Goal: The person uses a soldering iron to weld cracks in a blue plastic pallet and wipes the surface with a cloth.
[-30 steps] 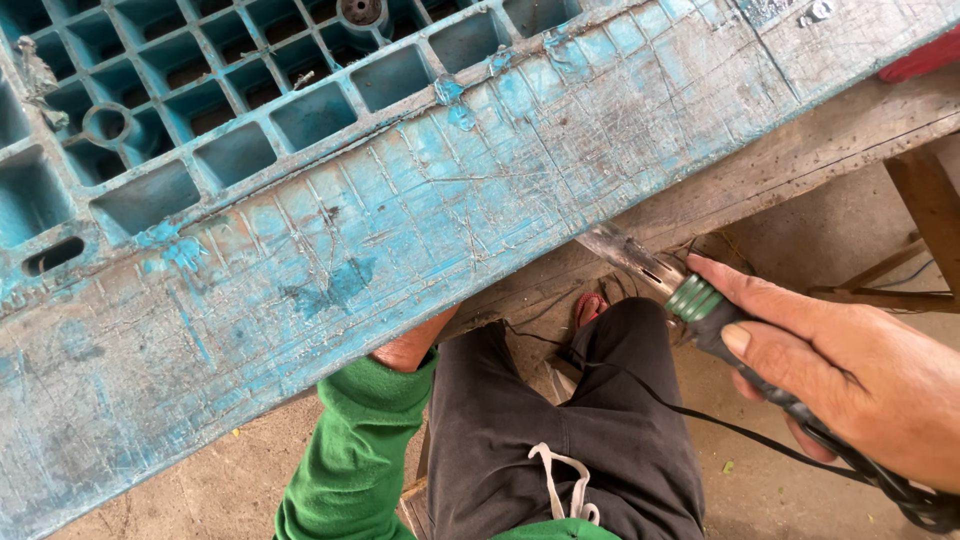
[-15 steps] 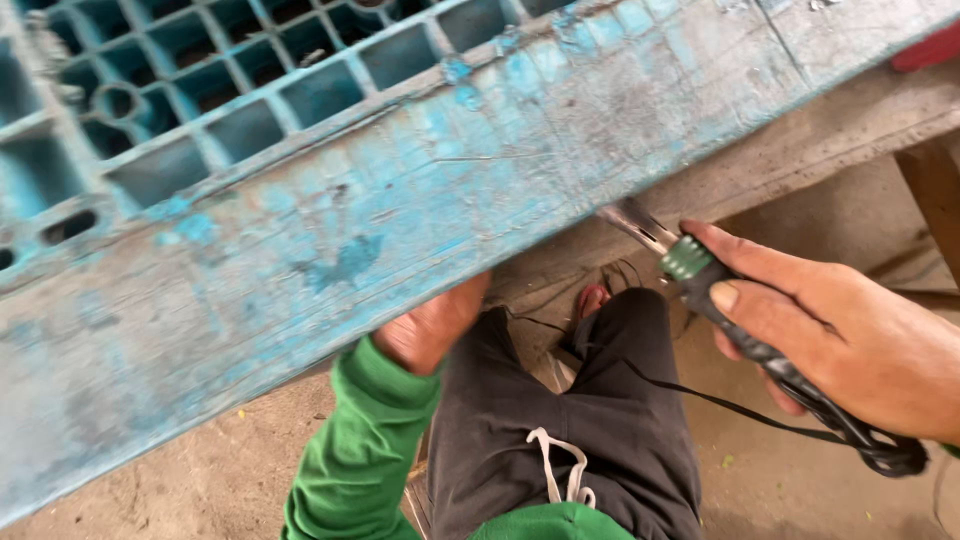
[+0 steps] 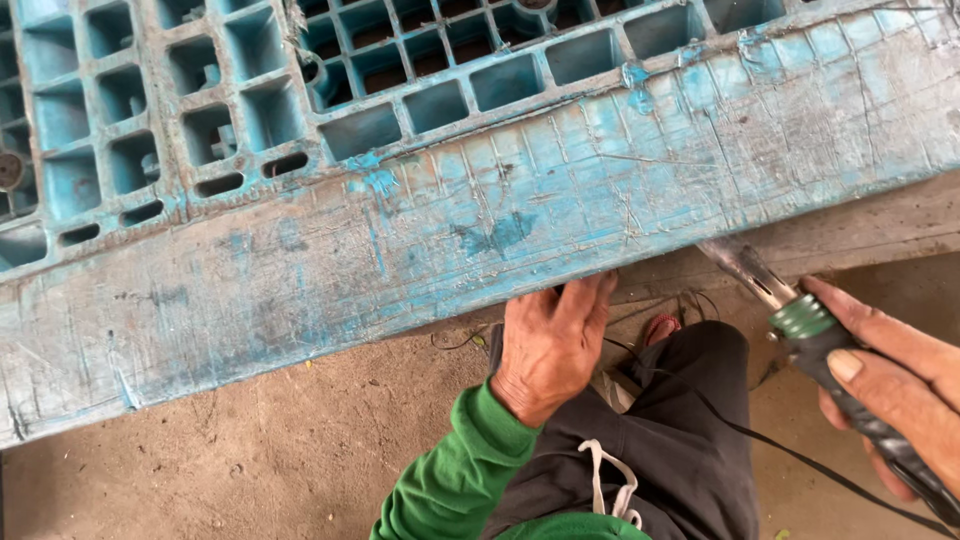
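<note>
A worn blue plastic pallet point(image 3: 420, 200) with a grid of square openings fills the upper part of the view, its scratched, dirt-smeared side face turned towards me. My left hand point(image 3: 550, 340), in a green sleeve, grips the pallet's lower edge from beneath, fingers curled under it. My right hand point(image 3: 900, 385) holds a corded hand tool point(image 3: 800, 325) with a black grip, a green collar and a metal tip. The tip points up and left and sits just under the pallet's lower edge.
A black cord point(image 3: 760, 440) runs from the tool across my dark trousers point(image 3: 680, 450). Under the pallet lies a dusty concrete floor point(image 3: 250, 460). A grey board or ledge point(image 3: 850, 225) runs beneath the pallet at the right.
My left hand has come out from behind the pallet's edge and now grips it in plain view. The view has shifted, the pallet sits lower at the right, and the tool is further right.
</note>
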